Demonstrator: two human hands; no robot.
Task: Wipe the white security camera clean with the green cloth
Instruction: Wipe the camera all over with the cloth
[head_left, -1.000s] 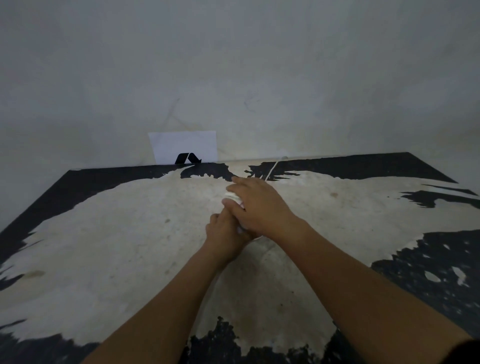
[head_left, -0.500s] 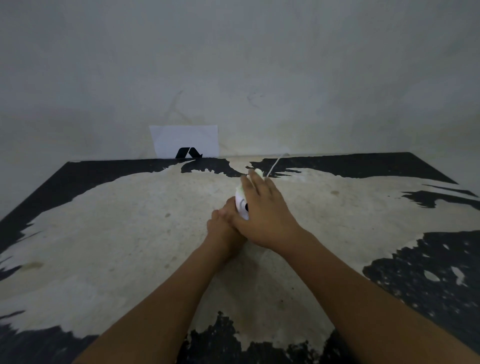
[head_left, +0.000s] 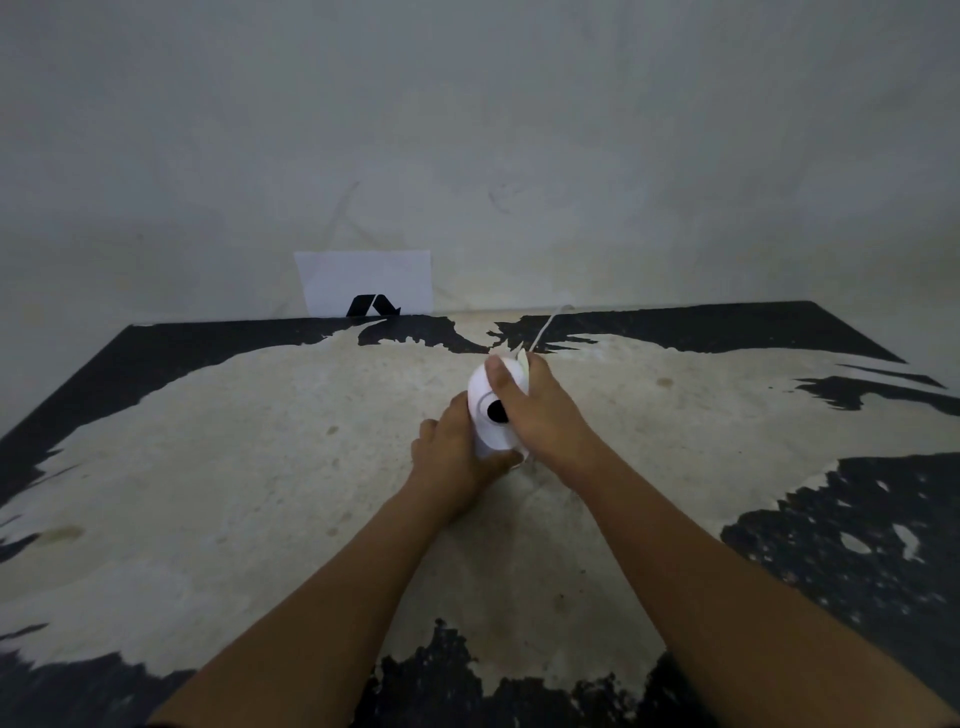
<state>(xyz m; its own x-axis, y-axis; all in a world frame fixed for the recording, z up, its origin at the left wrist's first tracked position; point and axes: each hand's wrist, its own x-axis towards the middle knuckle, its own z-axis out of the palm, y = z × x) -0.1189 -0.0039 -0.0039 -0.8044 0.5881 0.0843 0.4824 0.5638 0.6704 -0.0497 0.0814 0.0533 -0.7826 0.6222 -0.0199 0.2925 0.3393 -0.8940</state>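
The white security camera stands at the middle of the worn table, its round head and black lens turned towards me. My left hand grips its base from the left and below. My right hand wraps the head from the right, thumb across the top. A thin white cable runs from the camera back to the wall. No green cloth shows anywhere in the head view.
The table top is black with its coating worn to a pale patch. A white paper card with a black mark leans on the wall at the back edge. The grey wall rises right behind the table.
My right hand slid off the front of the camera to its right side, so the head and black lens came into sight. The left hand stayed on the base.
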